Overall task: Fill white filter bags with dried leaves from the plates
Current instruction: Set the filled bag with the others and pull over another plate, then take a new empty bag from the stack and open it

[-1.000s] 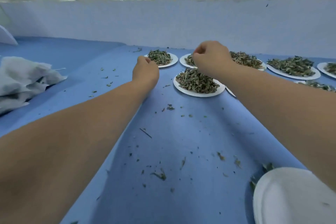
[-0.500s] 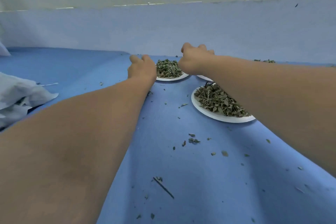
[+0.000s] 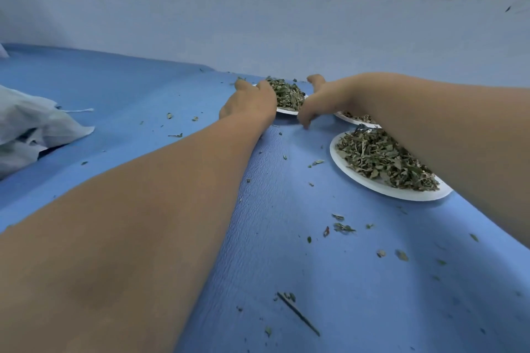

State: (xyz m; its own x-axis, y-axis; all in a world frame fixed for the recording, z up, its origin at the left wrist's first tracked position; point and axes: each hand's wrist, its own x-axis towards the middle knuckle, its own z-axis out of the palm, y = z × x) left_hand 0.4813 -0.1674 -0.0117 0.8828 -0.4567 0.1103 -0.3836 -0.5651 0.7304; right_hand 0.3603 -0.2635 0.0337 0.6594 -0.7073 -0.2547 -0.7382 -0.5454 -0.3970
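Both arms stretched out over the blue table cover [image 3: 329,281], reaching to the far plate [image 3: 287,111], which is heaped w/ dried leaves [image 3: 286,93]. My L hand [image 3: 249,100] is at that plate's left edge, back of hand up, fingers running fwd along the rim. Fingertips are hidden behind the hand, so can't tell if I'm gripping the rim or just touching it. My R hand [image 3: 318,103] sits at the plate's right edge, thumb sticking up and well apart from the fingers. Fingers bend down, tips on the cover just beside the rim. That hand is spread wide w/ nothing seen in it.

Near plate [image 3: 401,195], also piled w/ leaves, lies under my R forearm, closer to me and to the right. A third plate [image 3: 354,121] peeks out btwn the two, mostly covered by the arm. White filter bags [image 3: 31,129] lie in a crumpled heap at far left, well apart from the plates, one string [image 3: 80,110] trailing out. Leaf bits [image 3: 342,228] are scattered over the cover, plus a dark twig [image 3: 298,314] near me.
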